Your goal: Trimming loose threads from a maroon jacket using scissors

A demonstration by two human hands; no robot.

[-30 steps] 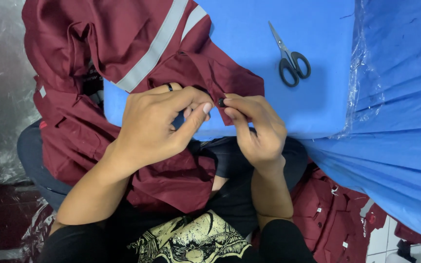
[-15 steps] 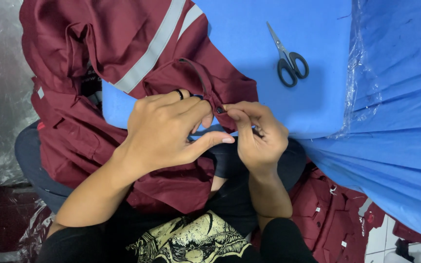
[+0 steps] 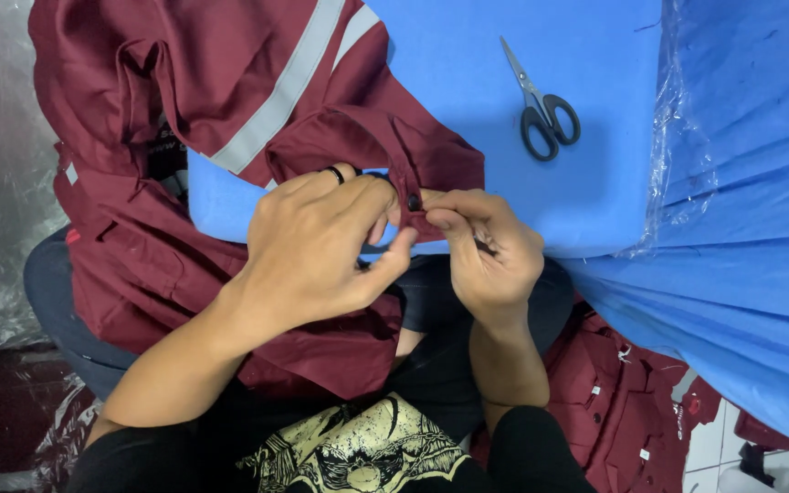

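Garment: maroon work jacket [image 3: 230, 82] with a grey reflective stripe [image 3: 276, 100] lay over the near-left part of a blue padded table [image 3: 468, 100], one strap-like edge pulled toward the person.
Button: 1 small dark button [image 3: 414, 203] sat on that edge, between both sets of fingertips.
Left hand: the left hand [image 3: 321, 242], a dark ring on 1 finger, was curled shut, thumb and fingers pinching the maroon fabric just left of the button.
Right hand: the right hand [image 3: 490, 251] was closed, fingertips gripping the same edge just right of the button.
Tool: black-handled scissors [image 3: 541, 105] lay shut on the table, well apart from both hands.
Labels: small white tags [image 3: 643, 454] dotted more maroon garments [image 3: 614, 402] piled at lower right.
Wrapping: clear plastic film [image 3: 678, 128] covered pleated blue cloth [image 3: 751, 228] on the right.
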